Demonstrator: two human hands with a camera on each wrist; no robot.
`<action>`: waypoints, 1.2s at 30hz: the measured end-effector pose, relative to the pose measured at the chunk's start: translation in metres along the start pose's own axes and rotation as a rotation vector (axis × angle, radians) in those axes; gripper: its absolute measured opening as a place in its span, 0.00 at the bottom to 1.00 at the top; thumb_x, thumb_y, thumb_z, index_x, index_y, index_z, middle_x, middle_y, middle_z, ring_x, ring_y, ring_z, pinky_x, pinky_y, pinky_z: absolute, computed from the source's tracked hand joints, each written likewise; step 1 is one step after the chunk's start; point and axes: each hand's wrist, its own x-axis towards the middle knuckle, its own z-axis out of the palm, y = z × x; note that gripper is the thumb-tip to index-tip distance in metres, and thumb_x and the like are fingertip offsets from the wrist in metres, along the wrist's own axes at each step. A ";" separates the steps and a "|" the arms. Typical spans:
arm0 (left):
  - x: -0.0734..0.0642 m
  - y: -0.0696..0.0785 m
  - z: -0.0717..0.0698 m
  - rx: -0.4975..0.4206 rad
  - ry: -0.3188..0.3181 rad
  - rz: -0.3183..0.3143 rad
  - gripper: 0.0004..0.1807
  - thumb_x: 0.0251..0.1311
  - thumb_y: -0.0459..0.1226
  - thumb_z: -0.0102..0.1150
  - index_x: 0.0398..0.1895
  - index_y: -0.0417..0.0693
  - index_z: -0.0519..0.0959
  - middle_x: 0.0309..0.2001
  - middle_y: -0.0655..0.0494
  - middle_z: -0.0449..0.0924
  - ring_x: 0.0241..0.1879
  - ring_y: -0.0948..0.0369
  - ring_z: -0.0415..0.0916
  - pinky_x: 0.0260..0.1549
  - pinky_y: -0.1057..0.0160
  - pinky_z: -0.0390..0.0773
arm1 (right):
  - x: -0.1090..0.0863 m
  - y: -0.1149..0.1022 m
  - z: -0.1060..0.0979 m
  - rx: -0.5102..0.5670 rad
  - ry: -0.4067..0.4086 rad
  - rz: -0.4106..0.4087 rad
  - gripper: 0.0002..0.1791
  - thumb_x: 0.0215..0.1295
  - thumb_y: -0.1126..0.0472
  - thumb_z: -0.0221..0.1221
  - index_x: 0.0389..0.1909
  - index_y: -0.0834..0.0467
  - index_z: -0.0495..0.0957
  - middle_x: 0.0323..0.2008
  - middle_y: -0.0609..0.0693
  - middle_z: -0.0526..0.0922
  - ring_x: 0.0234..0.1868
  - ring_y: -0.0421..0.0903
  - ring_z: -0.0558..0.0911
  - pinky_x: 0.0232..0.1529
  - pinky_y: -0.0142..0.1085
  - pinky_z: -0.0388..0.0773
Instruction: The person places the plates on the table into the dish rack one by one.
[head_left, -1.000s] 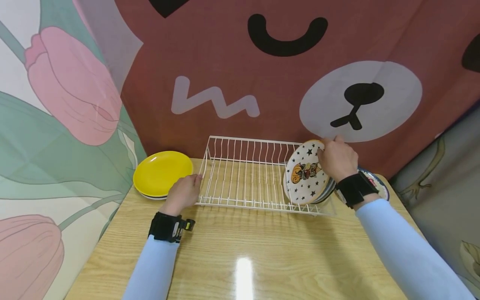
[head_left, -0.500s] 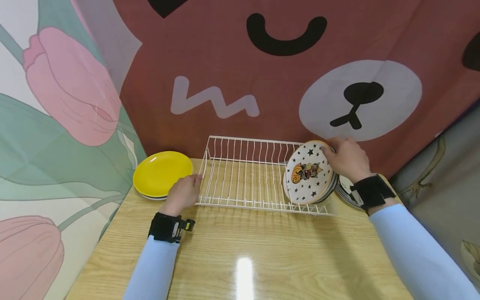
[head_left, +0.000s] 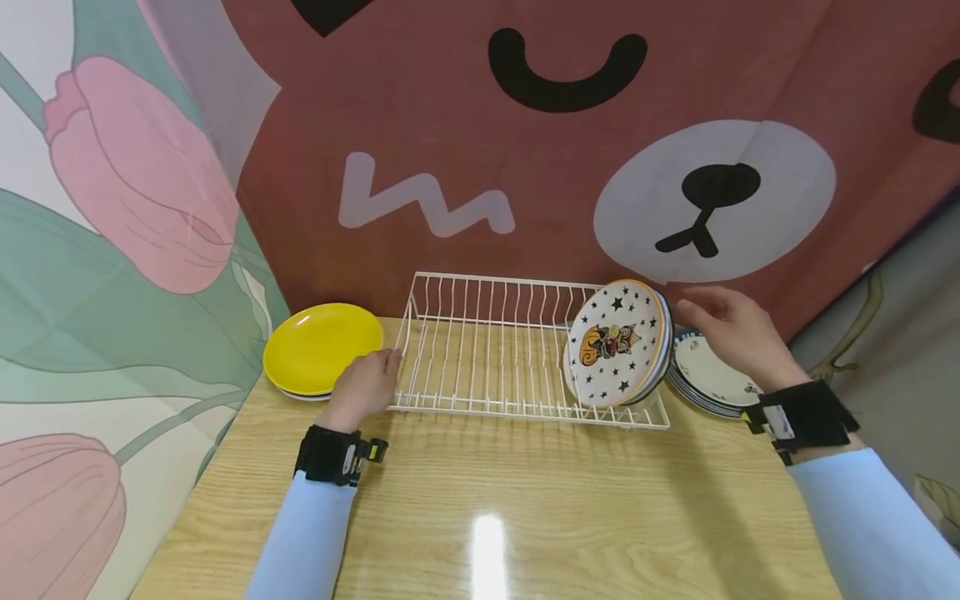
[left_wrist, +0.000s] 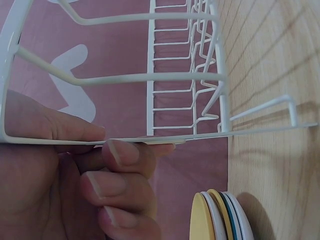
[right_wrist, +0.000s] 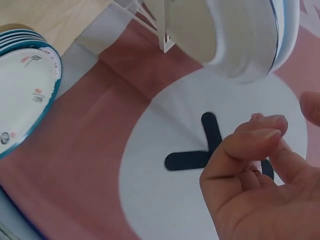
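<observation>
A white wire dish rack (head_left: 487, 408) stands on the table. In its right end several plates lean together, a white one with black stars and an orange pumpkin picture (head_left: 611, 346) in front. My left hand (head_left: 365, 387) pinches the rack's left end wire; the left wrist view shows the thumb and curled fingers on either side of the thin frame (left_wrist: 125, 140). My right hand (head_left: 738, 333) hovers right of the leaning plates, holding nothing, its fingers loosely bent. The right wrist view shows a gap between those fingers and the racked plates' backs (right_wrist: 245, 45).
To the left of the rack, a yellow plate (head_left: 322, 348) tops a stack, whose edges show in the left wrist view. Right of the rack, below my right hand, sits a stack of patterned plates (head_left: 708, 371). A printed brown cloth (head_left: 420, 108) hangs behind the table.
My right hand has let go of the star plate's edge and moved right, away from the rack. The star plate stays leaning there. My left hand keeps its place on the rack.
</observation>
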 end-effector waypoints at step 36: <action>0.000 -0.001 0.000 -0.014 0.000 -0.004 0.26 0.77 0.49 0.30 0.33 0.44 0.75 0.19 0.52 0.64 0.17 0.55 0.63 0.19 0.59 0.64 | -0.045 0.174 0.048 0.615 0.298 0.840 0.53 0.67 0.42 0.53 0.75 0.60 0.29 0.21 0.40 0.73 0.21 0.39 0.75 0.21 0.33 0.74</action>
